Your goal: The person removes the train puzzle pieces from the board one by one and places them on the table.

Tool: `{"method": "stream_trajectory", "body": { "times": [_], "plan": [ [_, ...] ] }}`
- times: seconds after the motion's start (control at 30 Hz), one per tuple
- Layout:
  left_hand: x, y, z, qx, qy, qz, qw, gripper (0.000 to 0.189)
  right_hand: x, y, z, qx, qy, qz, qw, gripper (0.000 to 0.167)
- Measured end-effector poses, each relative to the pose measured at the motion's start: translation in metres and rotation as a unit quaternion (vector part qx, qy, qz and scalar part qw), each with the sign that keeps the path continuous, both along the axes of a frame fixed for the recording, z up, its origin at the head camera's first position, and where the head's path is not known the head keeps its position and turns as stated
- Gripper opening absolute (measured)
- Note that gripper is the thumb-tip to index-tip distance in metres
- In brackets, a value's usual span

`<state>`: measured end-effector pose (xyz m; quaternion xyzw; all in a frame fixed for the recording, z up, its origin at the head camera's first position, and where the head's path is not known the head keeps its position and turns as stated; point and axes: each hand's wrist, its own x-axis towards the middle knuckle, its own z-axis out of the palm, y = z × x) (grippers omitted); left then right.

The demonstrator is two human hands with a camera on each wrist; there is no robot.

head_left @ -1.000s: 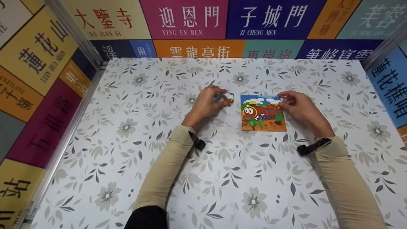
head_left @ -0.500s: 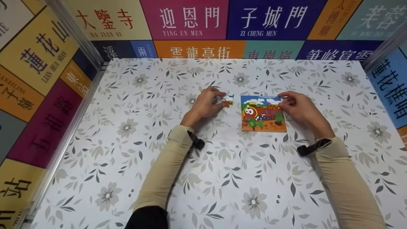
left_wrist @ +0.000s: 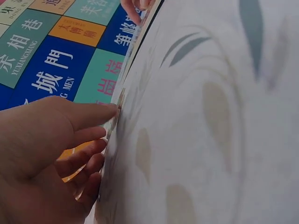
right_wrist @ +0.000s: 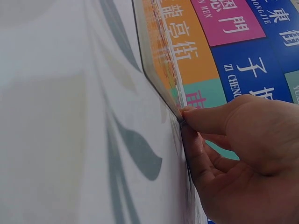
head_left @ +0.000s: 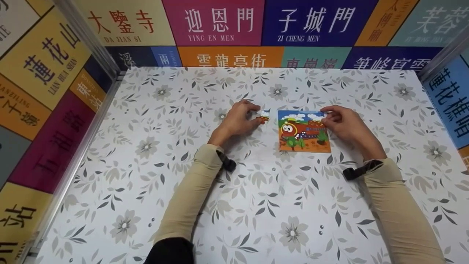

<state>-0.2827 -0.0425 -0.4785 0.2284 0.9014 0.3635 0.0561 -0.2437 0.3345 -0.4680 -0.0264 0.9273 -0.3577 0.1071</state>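
My left hand (head_left: 238, 119) holds a small jigsaw piece (head_left: 263, 116), printed with white cloud and red, between thumb and fingertips at the table surface. In the left wrist view the same piece (left_wrist: 117, 111) appears nearly edge-on under the thumb tip. Just right of it, across a narrow gap, lies a square jigsaw puzzle (head_left: 303, 134) showing a red cartoon train with big eyes. My right hand (head_left: 344, 123) pinches the puzzle's upper right edge. From the right wrist camera, thumb and forefinger meet on the thin board's edge (right_wrist: 152, 70); the picture side is seen at a steep slant.
Beneath everything is a table (head_left: 234, 205) covered in white cloth with grey flowers and leaves. Colourful panels (head_left: 216, 25) with large Chinese characters stand along its back, left and right sides. A black strap (head_left: 228, 163) sits on each wrist.
The small piece in my left hand has turned slightly and sits a touch lower, looking flatter against the table. My right hand and the puzzle have stayed in place.
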Motion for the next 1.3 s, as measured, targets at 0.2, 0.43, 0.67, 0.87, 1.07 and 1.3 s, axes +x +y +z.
{"method": "stream_trajectory", "body": {
  "times": [0.2, 0.43, 0.67, 0.87, 1.07, 1.3],
  "plan": [
    [0.002, 0.009, 0.006, 0.034, -0.004, 0.016, 0.9993, 0.046, 0.002, -0.001, 0.001, 0.006, 0.014, 0.003, 0.9999, 0.046],
    [0.006, 0.029, 0.008, 0.074, -0.015, -0.019, 0.997, 0.049, 0.002, 0.0, -0.002, 0.01, 0.011, -0.004, 0.9999, 0.045],
    [0.013, 0.059, 0.012, 0.063, -0.037, -0.042, 0.9965, 0.049, 0.001, 0.001, -0.003, 0.007, 0.0, -0.004, 1.0, 0.047],
    [0.016, 0.081, 0.008, 0.042, -0.021, -0.061, 0.997, 0.045, -0.001, 0.002, -0.002, 0.001, -0.004, -0.002, 1.0, 0.048],
    [0.019, 0.094, 0.005, -0.006, -0.002, -0.058, 0.9983, 0.045, -0.001, 0.002, -0.002, -0.001, -0.01, -0.003, 0.9999, 0.05],
    [0.019, 0.101, 0.008, -0.036, 0.003, -0.054, 0.9979, 0.041, -0.001, 0.001, -0.003, 0.005, 0.01, 0.003, 0.9999, 0.048]
  ]
}}
